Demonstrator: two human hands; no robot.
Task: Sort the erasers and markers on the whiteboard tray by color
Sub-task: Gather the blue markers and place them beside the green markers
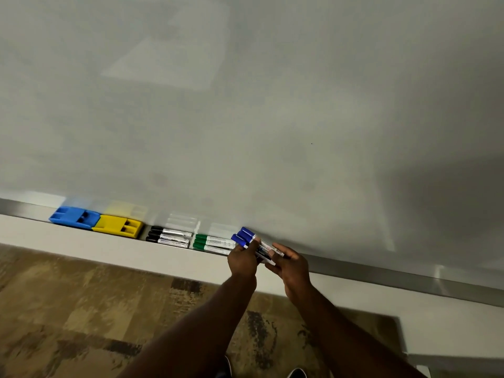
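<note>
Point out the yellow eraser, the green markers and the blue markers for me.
yellow eraser (117,226): head view, middle of its top face.
green markers (211,243): head view, barrel of the middle one.
blue markers (243,237): head view, on a blue cap.

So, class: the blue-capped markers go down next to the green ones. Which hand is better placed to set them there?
Probably the left hand: it sits at the cap end of the blue markers, right beside the green markers; the right hand holds their far end.

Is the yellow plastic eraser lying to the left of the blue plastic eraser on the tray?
No, the yellow plastic eraser lies to the right of the blue plastic eraser, touching it.
</note>
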